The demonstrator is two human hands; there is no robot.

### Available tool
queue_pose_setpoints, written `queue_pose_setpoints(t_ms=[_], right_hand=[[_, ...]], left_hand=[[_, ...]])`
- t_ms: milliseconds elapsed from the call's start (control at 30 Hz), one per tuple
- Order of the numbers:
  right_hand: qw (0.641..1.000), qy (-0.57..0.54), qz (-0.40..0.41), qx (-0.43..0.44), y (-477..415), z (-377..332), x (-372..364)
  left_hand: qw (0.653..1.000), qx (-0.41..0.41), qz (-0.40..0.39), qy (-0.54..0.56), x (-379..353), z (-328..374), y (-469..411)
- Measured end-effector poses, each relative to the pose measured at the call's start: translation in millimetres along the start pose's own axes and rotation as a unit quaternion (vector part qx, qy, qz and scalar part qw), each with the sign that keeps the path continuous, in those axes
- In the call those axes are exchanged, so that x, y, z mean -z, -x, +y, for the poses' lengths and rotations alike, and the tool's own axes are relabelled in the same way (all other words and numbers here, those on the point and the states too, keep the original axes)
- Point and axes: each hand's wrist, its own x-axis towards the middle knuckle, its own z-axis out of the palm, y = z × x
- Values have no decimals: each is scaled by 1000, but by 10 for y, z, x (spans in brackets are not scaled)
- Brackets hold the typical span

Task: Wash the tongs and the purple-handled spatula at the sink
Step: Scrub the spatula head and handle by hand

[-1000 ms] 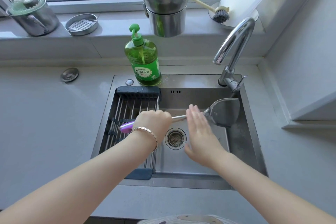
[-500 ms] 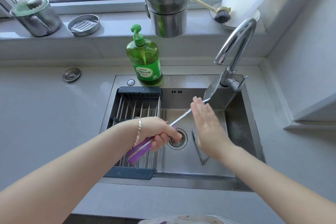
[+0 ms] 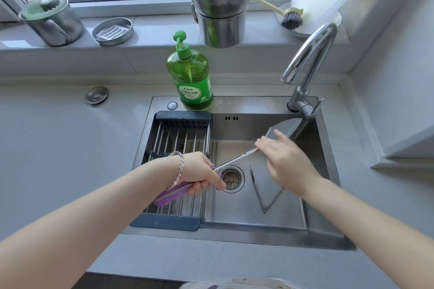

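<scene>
While our left grip (image 3: 199, 172) is curling tight round the purple handle of the spatula (image 3: 236, 159), we're holding it above the sink (image 3: 258, 237), shaft slanting up from beside the drain (image 3: 231, 178) toward the faucet (image 3: 310, 58), blade sitting near the faucet base at the back right. Our right grip (image 3: 286, 162) is lying flat and wide, fingers straight, touching the shaft where it is meeting the blade; it's clasping nothing. The tongs (image 3: 258, 191) are lying spread in a V on the sink floor, just right of the drain, one arm partly hidden behind our right wrist, apart from both grips. The handle end is hanging over the drying rack (image 3: 180, 138) spanning the sink's left part. A green soap bottle (image 3: 191, 80) is standing on the rim behind the rack. Grey tabletop (image 3: 58, 148) is running along either side.
</scene>
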Motion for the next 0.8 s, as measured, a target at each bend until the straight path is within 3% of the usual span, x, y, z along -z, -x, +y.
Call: queue_pose_setpoints(t_ms=[133,300,500,567,633,700,767,800], right_hand=[[1000,3,10,-18,37,310,84],[998,-8,9,69,-28,433,103],[992,4,64,107,-305,190,-33],[995,2,36,97,-432,30,-70],[999,9,-36,35,-621,-150,-25],[983,-35,-152,-92,-903,-248,95],[911,-262,-236,-213,-1248,-288,237],[865,-377,-211,-257,-1456,-297,311]], left_hand=[[997,-13,31,-71,144,-45,6],[985,-28,51,-163,345,-64,22],[931,-35,201,-303,330,79,-131],[915,-58,247,-315,320,133,-237],[907,-71,285,-302,360,150,-294],[888,-70,324,-319,446,134,-290],[869,-59,354,-341,552,101,-264],[863,-55,366,-344,614,84,-257]])
